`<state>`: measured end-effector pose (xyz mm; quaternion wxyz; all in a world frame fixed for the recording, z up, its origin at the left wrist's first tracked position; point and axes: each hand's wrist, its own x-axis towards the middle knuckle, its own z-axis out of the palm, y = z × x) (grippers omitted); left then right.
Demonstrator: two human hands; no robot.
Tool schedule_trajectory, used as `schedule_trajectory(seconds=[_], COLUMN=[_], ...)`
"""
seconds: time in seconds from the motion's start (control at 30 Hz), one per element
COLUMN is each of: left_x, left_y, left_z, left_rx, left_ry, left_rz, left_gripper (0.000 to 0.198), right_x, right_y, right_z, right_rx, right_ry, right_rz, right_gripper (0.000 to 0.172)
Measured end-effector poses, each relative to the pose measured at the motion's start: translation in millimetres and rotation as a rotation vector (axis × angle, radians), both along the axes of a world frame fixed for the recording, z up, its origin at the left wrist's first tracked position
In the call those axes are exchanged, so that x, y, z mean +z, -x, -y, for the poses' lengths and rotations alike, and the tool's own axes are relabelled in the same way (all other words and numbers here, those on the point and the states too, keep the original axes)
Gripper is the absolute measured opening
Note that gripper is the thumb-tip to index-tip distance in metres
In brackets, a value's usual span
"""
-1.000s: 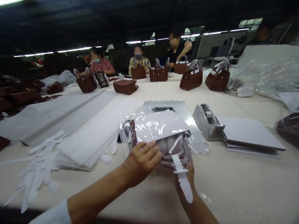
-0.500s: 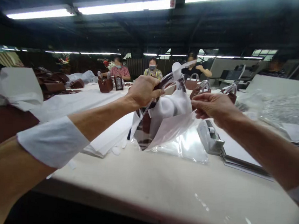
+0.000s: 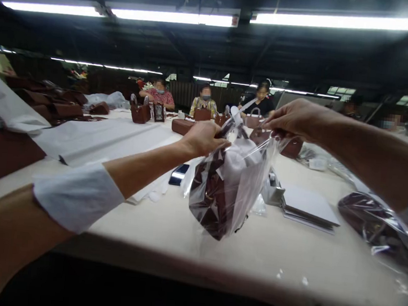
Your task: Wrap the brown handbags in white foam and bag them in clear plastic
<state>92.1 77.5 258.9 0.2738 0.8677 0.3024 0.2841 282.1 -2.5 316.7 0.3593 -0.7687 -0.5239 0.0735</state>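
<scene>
Brown handbag (image 3: 217, 197) low between the left hand (image 3: 203, 139), gripping it by the handles (image 3: 242, 130), and the right hand (image 3: 294, 117), fingers pinching the plastic bag (image 3: 262, 170)!

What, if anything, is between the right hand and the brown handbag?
The clear plastic bag: the right hand grips its upper edge, and it hangs around the brown handbag. White packing also shows under the plastic, at the handbag's upper part. Nothing else visible.

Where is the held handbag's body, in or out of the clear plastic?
In: shiny plastic surrounds the brown handbag; the right hand pinches the plastic's top.
</scene>
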Motion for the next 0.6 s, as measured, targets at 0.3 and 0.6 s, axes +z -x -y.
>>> schedule_trajectory(seconds=[0.3, 0.6], left_x=[-88.9, -81.9], left_y=[15, 13], left_z=[10, 0], left_rx=[-0.153, 0.068], left_ry=[0.465, 0.448], left_rz=[-0.109, -0.006], left_gripper=[0.015, 0.010], right_x=[-64.8, -66.1], right_y=[-1, -29], right_z=[16, 47], right_rx=[0.096, 0.093], right_ry=[0.240, 0.399], right_rz=[-0.108, 0.141], right_gripper=[0.006, 0.018])
